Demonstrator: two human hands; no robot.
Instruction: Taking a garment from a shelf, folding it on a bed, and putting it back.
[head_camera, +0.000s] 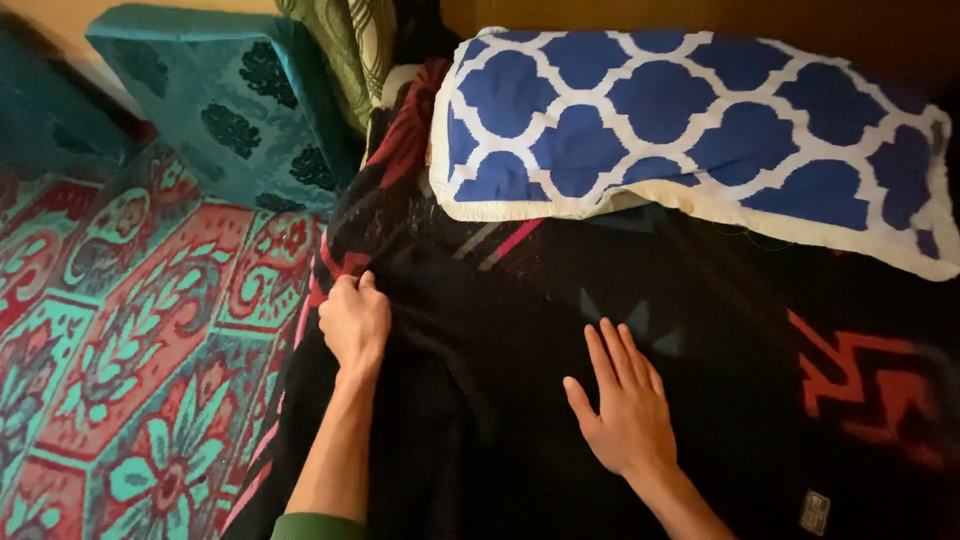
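Observation:
A dark blanket (520, 300) with red and pink patterns covers the bed. My left hand (354, 322) is closed on a fold of the blanket near its left edge. Flat on the blanket to the right lies my right hand (622, 404), fingers spread and holding nothing. A blue and white patterned pillow (690, 120) rests at the head of the bed, beyond both hands.
A red and teal patterned carpet (130, 340) covers the floor on the left. A teal cushion (230, 100) leans at the back left, with a green striped cushion (350, 50) beside it. A small label (815, 512) is sewn on the blanket's lower right.

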